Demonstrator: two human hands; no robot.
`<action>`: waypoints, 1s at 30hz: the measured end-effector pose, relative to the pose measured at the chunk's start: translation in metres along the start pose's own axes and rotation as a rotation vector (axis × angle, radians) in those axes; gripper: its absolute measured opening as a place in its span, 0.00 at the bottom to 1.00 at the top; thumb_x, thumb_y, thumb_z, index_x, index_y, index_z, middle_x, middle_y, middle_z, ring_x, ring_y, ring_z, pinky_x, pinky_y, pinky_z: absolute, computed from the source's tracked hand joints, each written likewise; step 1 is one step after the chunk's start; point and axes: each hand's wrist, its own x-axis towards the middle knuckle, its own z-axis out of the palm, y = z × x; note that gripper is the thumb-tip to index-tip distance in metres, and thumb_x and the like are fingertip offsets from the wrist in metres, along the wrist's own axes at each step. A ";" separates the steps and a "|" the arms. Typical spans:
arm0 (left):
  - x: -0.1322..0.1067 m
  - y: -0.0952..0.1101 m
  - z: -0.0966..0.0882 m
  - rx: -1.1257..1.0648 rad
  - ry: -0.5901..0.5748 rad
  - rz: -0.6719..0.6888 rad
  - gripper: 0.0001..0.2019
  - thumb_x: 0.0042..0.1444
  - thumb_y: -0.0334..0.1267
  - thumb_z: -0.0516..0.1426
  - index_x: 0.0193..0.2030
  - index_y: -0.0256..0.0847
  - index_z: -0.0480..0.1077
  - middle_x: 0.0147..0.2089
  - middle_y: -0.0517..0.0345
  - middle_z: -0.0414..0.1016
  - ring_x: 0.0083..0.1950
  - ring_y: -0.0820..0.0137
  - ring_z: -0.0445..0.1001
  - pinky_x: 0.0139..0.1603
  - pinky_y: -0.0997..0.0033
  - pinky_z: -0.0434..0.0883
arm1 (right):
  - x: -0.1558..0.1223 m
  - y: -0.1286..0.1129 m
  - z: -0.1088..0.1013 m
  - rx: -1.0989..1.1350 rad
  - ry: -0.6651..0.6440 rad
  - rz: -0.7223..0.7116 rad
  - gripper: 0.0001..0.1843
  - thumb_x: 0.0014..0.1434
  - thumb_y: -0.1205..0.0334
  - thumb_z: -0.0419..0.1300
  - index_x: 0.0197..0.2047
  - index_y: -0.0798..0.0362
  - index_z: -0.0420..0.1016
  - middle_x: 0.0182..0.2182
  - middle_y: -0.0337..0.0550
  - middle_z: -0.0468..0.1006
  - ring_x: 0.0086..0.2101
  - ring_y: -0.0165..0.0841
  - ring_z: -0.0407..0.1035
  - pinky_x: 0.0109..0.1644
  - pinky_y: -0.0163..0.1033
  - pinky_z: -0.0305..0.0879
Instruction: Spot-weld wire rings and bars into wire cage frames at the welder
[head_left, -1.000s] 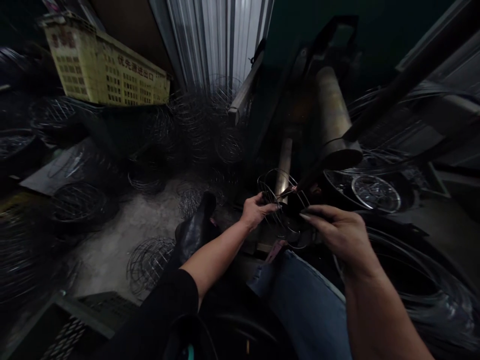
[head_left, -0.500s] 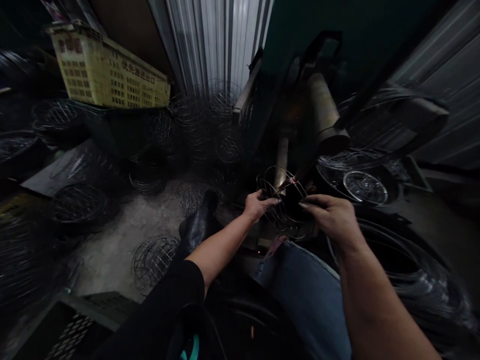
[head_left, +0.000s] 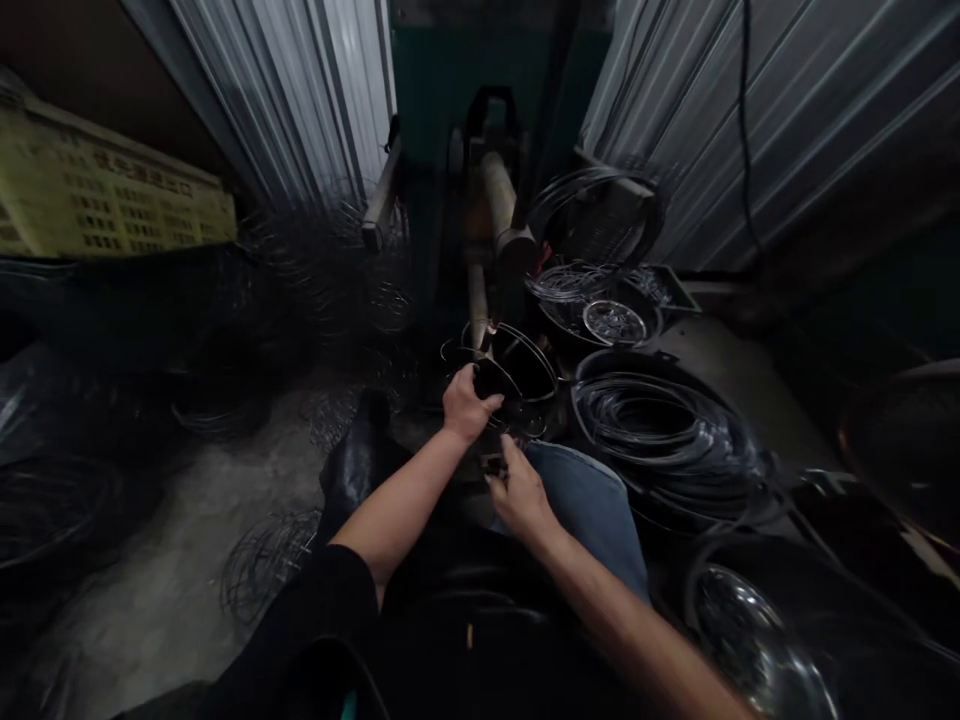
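My left hand grips the near rim of a round wire basket frame held under the tip of a welding machine arm. A small glowing spot shows where the arm meets the wire. My right hand is lower, over my blue-jeaned knee, its fingers pinched together near a small dark piece that I cannot make out. A black boot sticks out to the left of my hands.
Coils of dark wire lie right of the frame. Wire rings in trays stand behind them. Finished wire baskets are strewn on the concrete floor at left. A yellow crate sits at upper left, before corrugated metal walls.
The view has swung right and pulled back. My right hand has left the wire frame and dropped toward my knee. My left hand still holds the frame.
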 end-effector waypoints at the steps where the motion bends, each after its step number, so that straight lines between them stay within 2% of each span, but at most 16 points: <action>1: -0.001 0.001 -0.001 0.057 -0.015 0.060 0.27 0.40 0.35 0.67 0.50 0.35 0.68 0.47 0.50 0.74 0.49 0.63 0.73 0.53 0.64 0.68 | 0.002 0.003 0.003 0.035 0.004 0.033 0.37 0.49 0.69 0.54 0.65 0.60 0.61 0.60 0.56 0.67 0.61 0.47 0.59 0.67 0.54 0.54; 5: -0.009 0.001 -0.008 0.224 -0.046 0.213 0.29 0.47 0.41 0.65 0.55 0.32 0.65 0.52 0.41 0.73 0.55 0.57 0.72 0.58 0.58 0.68 | -0.002 0.010 0.014 0.127 0.042 0.104 0.38 0.48 0.68 0.54 0.65 0.63 0.61 0.60 0.58 0.66 0.61 0.46 0.59 0.67 0.53 0.53; 9: -0.012 0.004 -0.014 0.385 -0.080 0.269 0.28 0.48 0.36 0.63 0.56 0.32 0.64 0.56 0.38 0.71 0.58 0.54 0.70 0.59 0.54 0.67 | -0.008 0.011 0.024 0.172 0.061 0.108 0.39 0.48 0.68 0.54 0.65 0.61 0.60 0.61 0.55 0.66 0.62 0.44 0.59 0.67 0.50 0.53; 13: -0.018 0.016 -0.013 0.473 -0.191 0.426 0.25 0.51 0.33 0.60 0.58 0.34 0.64 0.58 0.40 0.69 0.62 0.55 0.66 0.62 0.55 0.63 | -0.004 0.010 0.027 0.214 0.078 0.137 0.40 0.47 0.68 0.54 0.66 0.61 0.58 0.61 0.54 0.66 0.61 0.43 0.60 0.66 0.49 0.55; 17: -0.024 0.033 -0.011 0.619 -0.228 0.439 0.25 0.52 0.35 0.59 0.58 0.35 0.64 0.57 0.41 0.70 0.58 0.54 0.68 0.56 0.53 0.65 | 0.000 0.014 0.028 0.250 0.111 0.208 0.40 0.48 0.67 0.54 0.67 0.63 0.57 0.58 0.58 0.69 0.58 0.43 0.64 0.63 0.48 0.59; 21: -0.020 0.043 -0.015 0.777 -0.264 0.486 0.22 0.57 0.33 0.54 0.59 0.35 0.64 0.56 0.41 0.71 0.55 0.54 0.68 0.53 0.51 0.62 | 0.004 0.016 0.030 0.293 0.131 0.250 0.42 0.49 0.67 0.56 0.68 0.60 0.54 0.55 0.56 0.72 0.55 0.41 0.67 0.61 0.47 0.62; 24: -0.015 0.041 -0.016 0.784 -0.261 0.553 0.20 0.60 0.31 0.50 0.60 0.36 0.64 0.57 0.41 0.71 0.57 0.54 0.67 0.56 0.48 0.58 | 0.006 0.012 0.033 0.331 0.107 0.225 0.42 0.48 0.67 0.57 0.68 0.61 0.55 0.55 0.56 0.72 0.56 0.40 0.67 0.61 0.45 0.61; 27: -0.019 0.030 -0.011 0.773 -0.273 0.575 0.19 0.62 0.30 0.48 0.59 0.38 0.66 0.55 0.41 0.72 0.55 0.55 0.68 0.56 0.47 0.57 | 0.002 0.010 0.040 0.364 0.070 0.190 0.42 0.45 0.69 0.57 0.66 0.60 0.59 0.57 0.55 0.71 0.57 0.40 0.66 0.62 0.43 0.60; 30: -0.032 0.014 -0.004 0.765 -0.339 0.589 0.14 0.61 0.30 0.51 0.51 0.43 0.71 0.48 0.48 0.76 0.50 0.60 0.70 0.54 0.52 0.59 | -0.008 0.013 0.049 0.392 0.024 0.211 0.40 0.42 0.71 0.58 0.62 0.58 0.64 0.49 0.53 0.77 0.50 0.42 0.72 0.55 0.45 0.67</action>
